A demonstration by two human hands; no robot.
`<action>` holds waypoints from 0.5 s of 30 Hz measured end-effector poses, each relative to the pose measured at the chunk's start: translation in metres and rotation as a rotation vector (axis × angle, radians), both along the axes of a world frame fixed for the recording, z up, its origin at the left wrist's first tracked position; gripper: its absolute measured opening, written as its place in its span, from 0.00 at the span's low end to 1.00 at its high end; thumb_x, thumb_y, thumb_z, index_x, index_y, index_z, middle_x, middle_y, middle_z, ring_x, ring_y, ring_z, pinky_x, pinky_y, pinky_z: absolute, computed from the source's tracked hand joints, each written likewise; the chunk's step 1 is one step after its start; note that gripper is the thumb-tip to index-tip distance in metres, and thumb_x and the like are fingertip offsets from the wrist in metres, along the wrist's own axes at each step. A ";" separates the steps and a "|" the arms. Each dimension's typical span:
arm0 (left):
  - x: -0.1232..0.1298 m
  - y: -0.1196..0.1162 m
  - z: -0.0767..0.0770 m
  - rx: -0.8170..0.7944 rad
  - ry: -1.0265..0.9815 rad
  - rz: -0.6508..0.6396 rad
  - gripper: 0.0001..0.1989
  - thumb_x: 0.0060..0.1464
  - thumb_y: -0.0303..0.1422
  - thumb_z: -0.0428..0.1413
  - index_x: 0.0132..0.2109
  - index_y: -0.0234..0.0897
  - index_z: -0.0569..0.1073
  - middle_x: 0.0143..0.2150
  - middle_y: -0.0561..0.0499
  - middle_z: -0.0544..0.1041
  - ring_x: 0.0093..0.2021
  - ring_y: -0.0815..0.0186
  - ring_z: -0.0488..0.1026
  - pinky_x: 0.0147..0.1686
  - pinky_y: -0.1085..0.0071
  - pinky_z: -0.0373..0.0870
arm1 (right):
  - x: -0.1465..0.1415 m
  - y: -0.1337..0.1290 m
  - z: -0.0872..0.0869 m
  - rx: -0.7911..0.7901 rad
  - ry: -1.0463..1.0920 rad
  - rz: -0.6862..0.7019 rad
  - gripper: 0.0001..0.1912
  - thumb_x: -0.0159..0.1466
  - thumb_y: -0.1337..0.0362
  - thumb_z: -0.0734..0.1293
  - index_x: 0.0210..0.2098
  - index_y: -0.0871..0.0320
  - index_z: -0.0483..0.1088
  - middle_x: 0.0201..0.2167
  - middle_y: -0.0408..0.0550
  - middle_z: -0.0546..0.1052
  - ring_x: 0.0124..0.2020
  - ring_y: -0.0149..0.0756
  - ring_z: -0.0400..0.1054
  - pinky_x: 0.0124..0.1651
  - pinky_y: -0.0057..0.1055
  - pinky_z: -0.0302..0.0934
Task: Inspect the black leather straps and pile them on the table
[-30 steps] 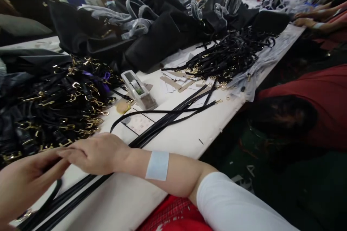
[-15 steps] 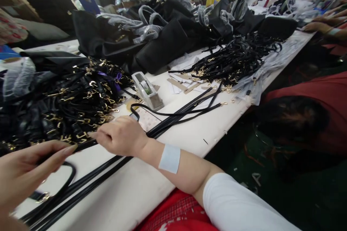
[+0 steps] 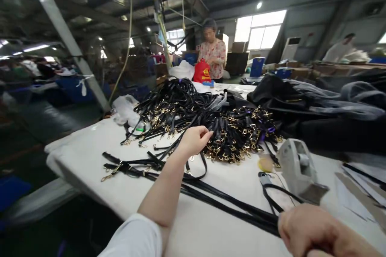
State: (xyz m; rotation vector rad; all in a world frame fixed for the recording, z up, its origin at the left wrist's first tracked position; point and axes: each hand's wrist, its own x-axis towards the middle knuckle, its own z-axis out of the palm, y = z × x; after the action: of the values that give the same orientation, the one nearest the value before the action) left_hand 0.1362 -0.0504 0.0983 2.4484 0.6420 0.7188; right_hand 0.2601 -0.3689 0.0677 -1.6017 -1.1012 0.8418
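Note:
My left hand [image 3: 194, 140] reaches to the front of a heap of black straps with gold clasps [image 3: 226, 140]. Its fingers are curled together, and a thin black strap [image 3: 205, 167] loops down from under it onto the table. At the lower right, my right hand [image 3: 315, 229] is closed in a fist at the end of a bundle of long black straps [image 3: 232, 204]. The fist covers where the bundle runs, so its exact grip is partly hidden. The bundle's other end, with gold clasps [image 3: 113, 172], lies at the left on the white table [image 3: 81, 148].
A tape dispenser [image 3: 297, 164] stands near my right hand, with a yellow tape roll [image 3: 265, 164] beside it. Black bags [image 3: 331, 128] pile up at the right. Clear plastic [image 3: 126, 110] lies by the left corner. A person [image 3: 212, 54] stands behind the table near a red bag [image 3: 202, 71].
The view has swung left and up, bringing the table's left end into sight. My hands have moved far apart, the left toward the strap heap and the right along the bundle.

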 end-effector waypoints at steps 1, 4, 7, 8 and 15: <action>-0.001 0.002 -0.001 0.013 -0.002 0.009 0.18 0.61 0.43 0.51 0.31 0.36 0.75 0.23 0.53 0.74 0.24 0.69 0.66 0.25 0.73 0.58 | 0.000 0.005 -0.008 -0.041 -0.035 0.102 0.19 0.54 0.42 0.72 0.22 0.51 0.78 0.25 0.55 0.73 0.30 0.46 0.67 0.35 0.40 0.60; -0.001 0.003 -0.004 0.054 0.005 -0.008 0.15 0.60 0.41 0.53 0.32 0.37 0.76 0.25 0.53 0.76 0.25 0.68 0.68 0.26 0.72 0.59 | -0.012 0.040 -0.047 -0.156 0.026 0.118 0.30 0.58 0.35 0.65 0.20 0.55 0.76 0.18 0.47 0.65 0.22 0.36 0.55 0.28 0.34 0.49; 0.009 0.000 -0.011 0.126 0.028 -0.061 0.15 0.62 0.40 0.51 0.36 0.38 0.78 0.29 0.52 0.79 0.29 0.66 0.72 0.29 0.71 0.64 | -0.028 0.073 -0.087 -0.211 0.231 0.016 0.35 0.55 0.30 0.64 0.21 0.58 0.73 0.15 0.39 0.56 0.20 0.29 0.43 0.26 0.31 0.37; 0.015 -0.002 -0.017 0.158 0.035 -0.090 0.15 0.64 0.39 0.50 0.38 0.38 0.78 0.32 0.51 0.80 0.32 0.65 0.74 0.32 0.70 0.66 | -0.032 0.079 -0.097 -0.211 0.262 0.012 0.35 0.55 0.30 0.64 0.21 0.59 0.72 0.15 0.38 0.54 0.19 0.28 0.41 0.26 0.31 0.36; 0.070 -0.018 -0.082 0.560 0.124 -0.325 0.20 0.61 0.25 0.50 0.59 0.37 0.70 0.65 0.45 0.66 0.66 0.61 0.59 0.65 0.62 0.52 | -0.042 0.077 -0.109 -0.153 0.307 0.016 0.34 0.56 0.33 0.67 0.21 0.61 0.73 0.15 0.37 0.54 0.19 0.27 0.41 0.26 0.30 0.34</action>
State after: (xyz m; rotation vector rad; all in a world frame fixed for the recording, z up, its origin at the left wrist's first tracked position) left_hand 0.2059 -0.0681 0.0158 3.0269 0.0686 0.6828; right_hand 0.2182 -0.2921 -0.0417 -1.5249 -0.8489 1.1629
